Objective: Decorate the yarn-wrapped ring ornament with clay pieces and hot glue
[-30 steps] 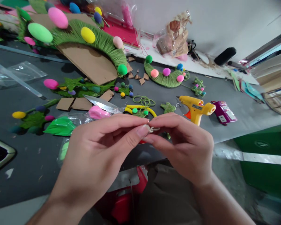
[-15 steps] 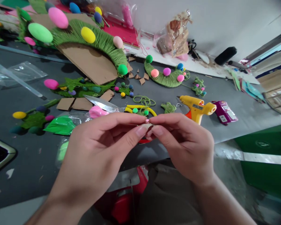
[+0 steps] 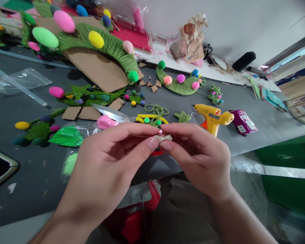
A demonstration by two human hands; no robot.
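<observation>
My left hand (image 3: pixel 109 162) and my right hand (image 3: pixel 200 159) meet fingertip to fingertip over the near edge of the grey table (image 3: pixel 35 169). Between the thumbs and forefingers of both they pinch a tiny pale craft piece (image 3: pixel 164 138) with a small pink bead at its top. Most of the piece is hidden by the fingers. Just beyond the fingertips lie scissors with yellow handles (image 3: pixel 132 117) and a coil of green cord (image 3: pixel 156 109).
A yellow glue gun (image 3: pixel 212 117) and a purple packet (image 3: pixel 242 122) lie at the right. Green yarn-wrapped cardboard arcs with coloured foam eggs (image 3: pixel 96 44), a smaller arc (image 3: pixel 180 84), cardboard scraps and plastic bags cover the table's far half. A green bin (image 3: pixel 289 169) stands at the right.
My fingertips have shifted slightly on the small piece, turning it; the right thumb now presses closer to the left. The hands stay in place.
</observation>
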